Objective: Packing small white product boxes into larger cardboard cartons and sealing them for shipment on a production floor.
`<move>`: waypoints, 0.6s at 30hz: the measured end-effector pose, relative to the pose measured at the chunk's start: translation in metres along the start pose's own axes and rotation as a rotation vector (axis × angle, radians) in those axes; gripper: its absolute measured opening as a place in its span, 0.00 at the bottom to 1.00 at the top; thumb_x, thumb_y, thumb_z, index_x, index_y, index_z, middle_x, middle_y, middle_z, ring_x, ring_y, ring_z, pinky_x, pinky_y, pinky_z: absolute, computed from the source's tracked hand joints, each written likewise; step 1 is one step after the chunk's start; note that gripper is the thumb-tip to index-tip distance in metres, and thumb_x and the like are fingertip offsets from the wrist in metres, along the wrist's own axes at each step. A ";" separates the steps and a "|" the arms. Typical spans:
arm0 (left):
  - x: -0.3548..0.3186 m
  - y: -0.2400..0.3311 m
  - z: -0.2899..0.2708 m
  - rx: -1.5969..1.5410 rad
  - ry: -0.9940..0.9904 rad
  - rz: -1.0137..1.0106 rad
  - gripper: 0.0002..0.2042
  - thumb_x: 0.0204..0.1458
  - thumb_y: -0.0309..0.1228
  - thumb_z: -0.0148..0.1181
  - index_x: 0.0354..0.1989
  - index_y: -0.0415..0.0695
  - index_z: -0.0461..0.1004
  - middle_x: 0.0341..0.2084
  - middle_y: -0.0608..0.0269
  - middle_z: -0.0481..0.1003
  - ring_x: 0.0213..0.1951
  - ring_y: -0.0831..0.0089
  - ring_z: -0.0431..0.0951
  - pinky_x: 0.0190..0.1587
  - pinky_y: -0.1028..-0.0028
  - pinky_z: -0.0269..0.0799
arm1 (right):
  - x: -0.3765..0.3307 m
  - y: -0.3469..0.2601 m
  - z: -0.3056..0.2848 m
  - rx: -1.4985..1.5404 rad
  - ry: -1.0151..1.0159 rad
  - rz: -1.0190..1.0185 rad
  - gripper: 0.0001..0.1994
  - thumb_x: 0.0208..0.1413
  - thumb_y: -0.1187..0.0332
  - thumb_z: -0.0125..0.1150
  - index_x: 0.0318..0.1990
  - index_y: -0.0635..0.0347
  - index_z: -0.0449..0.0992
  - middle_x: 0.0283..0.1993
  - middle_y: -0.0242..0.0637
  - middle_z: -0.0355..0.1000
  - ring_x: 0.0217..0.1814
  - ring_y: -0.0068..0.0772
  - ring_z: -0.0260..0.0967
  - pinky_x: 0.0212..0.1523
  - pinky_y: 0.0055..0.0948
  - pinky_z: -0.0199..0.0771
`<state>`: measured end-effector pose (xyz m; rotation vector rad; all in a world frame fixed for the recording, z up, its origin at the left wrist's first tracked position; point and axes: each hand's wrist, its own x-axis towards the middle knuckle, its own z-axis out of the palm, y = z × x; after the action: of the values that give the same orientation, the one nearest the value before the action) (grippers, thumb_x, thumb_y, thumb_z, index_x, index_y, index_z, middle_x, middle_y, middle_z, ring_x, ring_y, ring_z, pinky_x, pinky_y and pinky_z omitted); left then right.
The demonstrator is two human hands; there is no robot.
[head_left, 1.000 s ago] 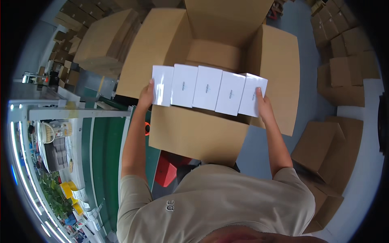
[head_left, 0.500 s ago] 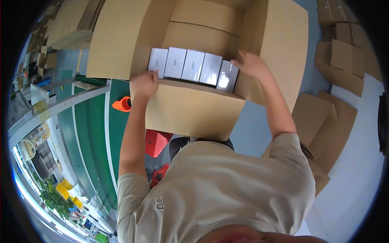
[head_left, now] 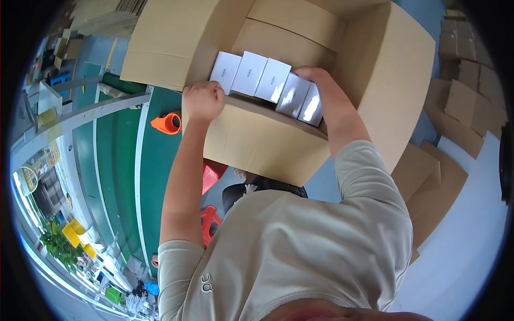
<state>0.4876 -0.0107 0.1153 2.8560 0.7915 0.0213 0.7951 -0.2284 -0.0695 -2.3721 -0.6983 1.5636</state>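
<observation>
A large open cardboard carton (head_left: 267, 138) stands in front of me, its flaps folded outward. Several white boxes (head_left: 273, 80) stand in a row against its near wall; the two rightmost sit lower than the third. My left hand (head_left: 203, 100) is closed over the carton's near left edge, beside the leftmost white box. My right hand (head_left: 315, 75) reaches inside the carton, at the far side of the right-hand white boxes. Its visible fingers stretch leftward along the top far edge of these boxes; the fingertips are partly hidden.
On the left, a green-topped table (head_left: 120, 176) with a metal frame bears an orange tape dispenser (head_left: 168, 123). A red stool (head_left: 210, 222) stands below the carton. Open cardboard boxes (head_left: 428, 187) lie at the right, with more cartons (head_left: 471, 107) behind them.
My right hand has moved left from the carton's right side to behind the right-hand white boxes. The fourth box sits lower than before. The carton appears turned and shifted right in view.
</observation>
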 end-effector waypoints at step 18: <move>0.008 -0.004 0.006 -0.067 0.192 0.039 0.08 0.50 0.35 0.55 0.25 0.49 0.79 0.24 0.67 0.79 0.33 0.65 0.78 0.41 0.63 0.66 | 0.099 -0.101 0.022 0.427 -0.215 -0.273 0.34 0.70 0.42 0.31 0.70 0.57 0.61 0.68 0.41 0.65 0.70 0.37 0.60 0.67 0.42 0.61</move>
<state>0.4930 -0.0040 0.1086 2.8354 0.7532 0.3246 0.7803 -0.0932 -0.1151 -1.7471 -0.6213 1.6620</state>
